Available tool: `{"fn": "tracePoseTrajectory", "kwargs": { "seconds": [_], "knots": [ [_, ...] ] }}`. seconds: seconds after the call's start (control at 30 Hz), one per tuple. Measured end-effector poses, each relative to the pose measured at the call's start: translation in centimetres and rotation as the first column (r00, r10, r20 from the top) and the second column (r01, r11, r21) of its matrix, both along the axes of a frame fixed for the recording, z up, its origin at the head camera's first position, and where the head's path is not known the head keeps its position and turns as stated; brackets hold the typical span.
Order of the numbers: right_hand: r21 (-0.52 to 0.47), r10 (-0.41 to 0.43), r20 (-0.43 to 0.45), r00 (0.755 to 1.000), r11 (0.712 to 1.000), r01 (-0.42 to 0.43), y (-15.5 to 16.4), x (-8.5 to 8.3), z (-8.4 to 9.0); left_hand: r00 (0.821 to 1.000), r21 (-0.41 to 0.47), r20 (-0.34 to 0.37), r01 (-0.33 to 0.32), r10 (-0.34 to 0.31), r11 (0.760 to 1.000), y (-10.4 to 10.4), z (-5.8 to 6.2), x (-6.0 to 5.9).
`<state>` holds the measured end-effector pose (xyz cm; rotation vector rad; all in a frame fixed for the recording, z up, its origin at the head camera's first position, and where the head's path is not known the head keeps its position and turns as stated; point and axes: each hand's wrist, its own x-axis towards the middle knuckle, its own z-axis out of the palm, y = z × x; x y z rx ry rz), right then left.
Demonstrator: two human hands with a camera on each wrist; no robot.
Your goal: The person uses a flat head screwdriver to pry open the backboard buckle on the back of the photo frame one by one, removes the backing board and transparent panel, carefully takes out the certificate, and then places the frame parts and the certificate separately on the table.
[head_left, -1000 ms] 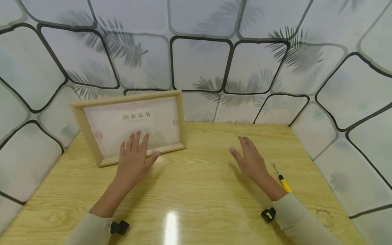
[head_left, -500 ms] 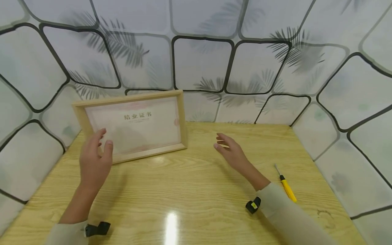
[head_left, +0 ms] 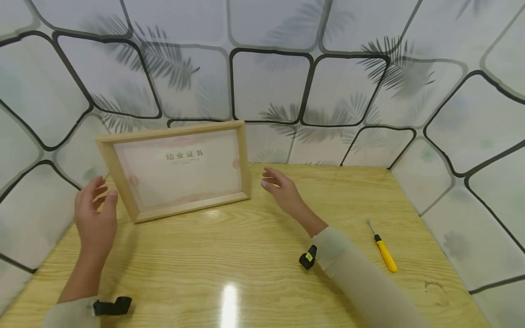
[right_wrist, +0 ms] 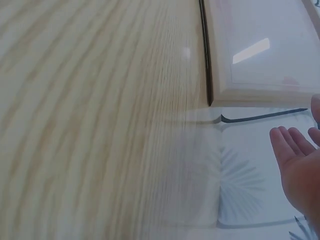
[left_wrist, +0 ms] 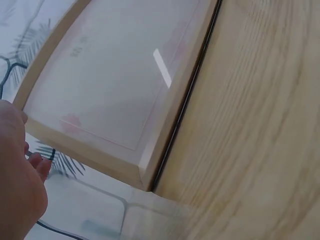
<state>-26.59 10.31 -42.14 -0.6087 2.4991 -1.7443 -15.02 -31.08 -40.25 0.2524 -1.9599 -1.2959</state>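
Left hand (head_left: 96,221) and right hand (head_left: 283,189), loosely curved, empty, flank the frame (head_left: 193,206) at centre-left. It looks like the reach; gripping both sides seems next.

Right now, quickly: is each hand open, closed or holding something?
Left hand: open, holding nothing, beside the wooden frame.
Right hand: open, holding nothing, near the wooden frame's other side.

Picture frame (head_left: 193,208): stands tilted at the table's back left, blocking a straight reach to the back wall (head_left: 270,86) behind.
Frame's left side: narrow gap before the left wall (head_left: 37,214), partly filled by the left hand (head_left: 96,218).
Frame's right side: slim gap, then the right hand (head_left: 283,191).
Between the 2 forearms: bare table (head_left: 229,255), wide passage.
Far right: screwdriver (head_left: 384,250), a low obstacle.
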Motion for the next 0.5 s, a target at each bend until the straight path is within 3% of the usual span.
{"fn": "tracePoseTrajectory", "kwargs": {
  "seconds": [0.3,0.5],
  "knots": [
    [-0.129,-0.059,-0.044,0.997,0.990,0.053,-3.0,-2.1,-0.8,0.994,0.137,0.108,0.020,-0.035,0.990,-1.3,-1.4,-1.6],
    [-0.216,-0.091,-0.044,0.995,0.973,0.079,-4.8,-2.7,-1.3,0.986,0.157,0.161,0.025,-0.051,0.987,-1.6,-2.0,-2.1]
  ]
}}
